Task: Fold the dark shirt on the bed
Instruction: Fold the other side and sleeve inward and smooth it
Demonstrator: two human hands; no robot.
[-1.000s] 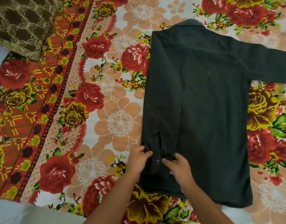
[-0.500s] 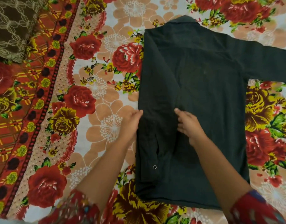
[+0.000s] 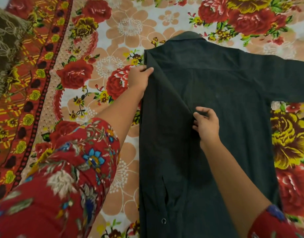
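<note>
Fingers of left hand (image 3: 139, 78) pinch shirt (image 3: 225, 117) at its folded shoulder edge, upper centre of frame. Right hand (image 3: 207, 125), mid-frame, fingers curled, gripping the folded sleeve's edge. Shirt lies flat on floral sheet (image 3: 113, 48), centre-right, other sleeve out to rt edge.

shirt (image 3: 225, 117): plain dark charcoal, one dark round button near its lower left edge; bedsheet (image 3: 113, 40): red and yellow roses, peach flowers, white ground, red-orange striped left border; sleeves (image 3: 70, 169): red floral print; cushion (image 3: 5, 48): brown, pale lattice
</note>
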